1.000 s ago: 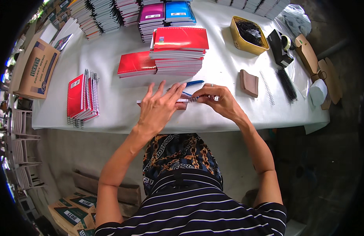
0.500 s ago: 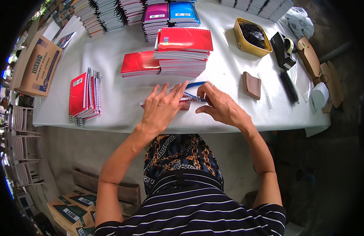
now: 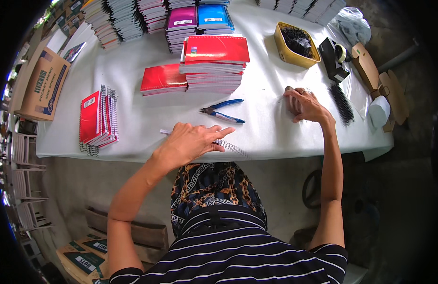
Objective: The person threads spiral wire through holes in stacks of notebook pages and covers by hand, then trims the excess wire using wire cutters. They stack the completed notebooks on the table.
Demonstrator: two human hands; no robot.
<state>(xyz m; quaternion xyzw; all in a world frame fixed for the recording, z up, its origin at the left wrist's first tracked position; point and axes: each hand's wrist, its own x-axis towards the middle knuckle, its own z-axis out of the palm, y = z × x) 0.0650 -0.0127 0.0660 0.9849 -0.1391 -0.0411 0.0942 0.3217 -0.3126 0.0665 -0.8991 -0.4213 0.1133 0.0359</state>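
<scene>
My left hand (image 3: pixel 186 143) is closed around a thin notebook (image 3: pixel 166 132) held edge-up near the table's front edge, most of it hidden beneath the palm. A loose wire coil (image 3: pixel 234 149) sticks out of it to the right, past my fingertips. On the right, the fingers and thumb of my right hand (image 3: pixel 310 106) are wrapped over a brown block (image 3: pixel 290 103), largely covered by them. Blue-handled wire cutters (image 3: pixel 223 111) lie on the table with handles spread, just beyond my left hand, touched by neither hand.
Unbound red notebooks (image 3: pixel 214 49) stand in stacks at the middle back. Coiled red notebooks (image 3: pixel 92 118) lie at the left, near a cardboard box (image 3: pixel 44 83). Towards the right are a yellow basket (image 3: pixel 294 59) of black coils, a black tape dispenser (image 3: pixel 331 59) and more coils (image 3: pixel 341 104).
My right hand has let go of the wire cutters and moved right onto the brown block. My left hand has drawn the notebook nearer to me, and its protruding coil now shows.
</scene>
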